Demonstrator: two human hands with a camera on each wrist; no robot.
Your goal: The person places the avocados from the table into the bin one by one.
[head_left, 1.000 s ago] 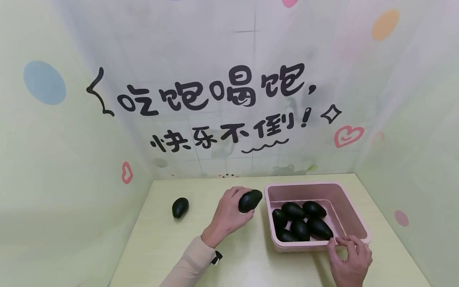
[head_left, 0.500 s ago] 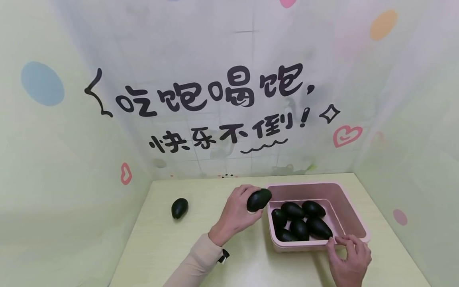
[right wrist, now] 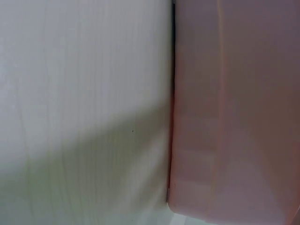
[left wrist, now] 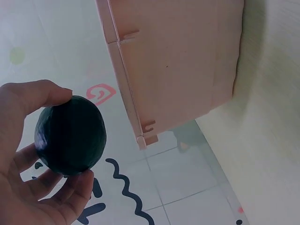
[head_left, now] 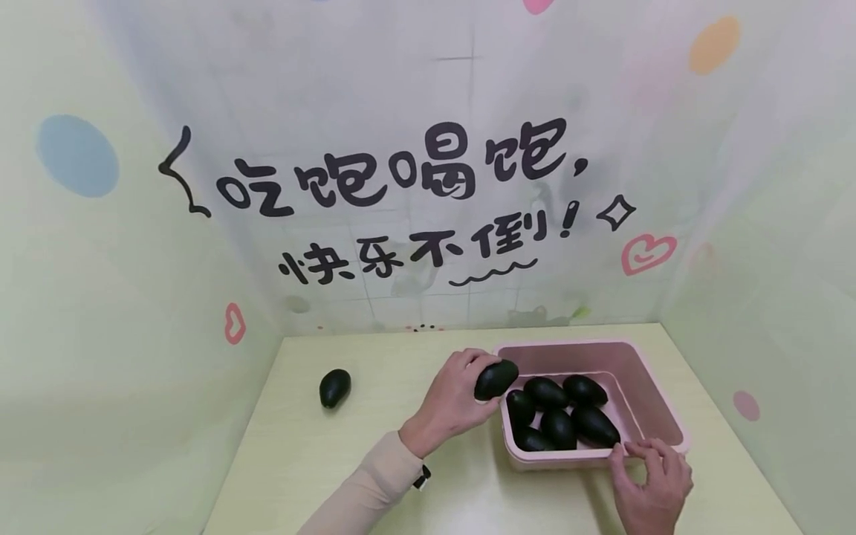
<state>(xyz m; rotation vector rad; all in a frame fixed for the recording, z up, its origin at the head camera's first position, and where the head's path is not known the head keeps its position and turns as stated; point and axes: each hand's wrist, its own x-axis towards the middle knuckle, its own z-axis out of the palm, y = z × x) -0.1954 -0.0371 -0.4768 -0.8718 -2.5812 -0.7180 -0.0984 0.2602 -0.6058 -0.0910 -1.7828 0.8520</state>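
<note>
My left hand (head_left: 453, 397) grips a dark green avocado (head_left: 496, 380) just above the left rim of a pink plastic bin (head_left: 652, 394). In the left wrist view the thumb and fingers curl round that avocado (left wrist: 72, 136), and the bin's outer wall (left wrist: 173, 70) is to its right. Several more avocados (head_left: 560, 429) lie in the left and middle part of the bin. At the bin's front right corner, my right hand (head_left: 652, 487) holds the rim between thumb and fingers. The right wrist view shows the bin's side (right wrist: 234, 117) but not the hand.
One avocado (head_left: 335, 388) lies alone on the left of the pale wooden table (head_left: 381, 357). Printed cloth walls (head_left: 428, 297) with black lettering enclose the table at the back and both sides.
My left hand has carried its avocado to the right, from beside the bin to over its left rim. The right hand has stayed at the front right corner.
</note>
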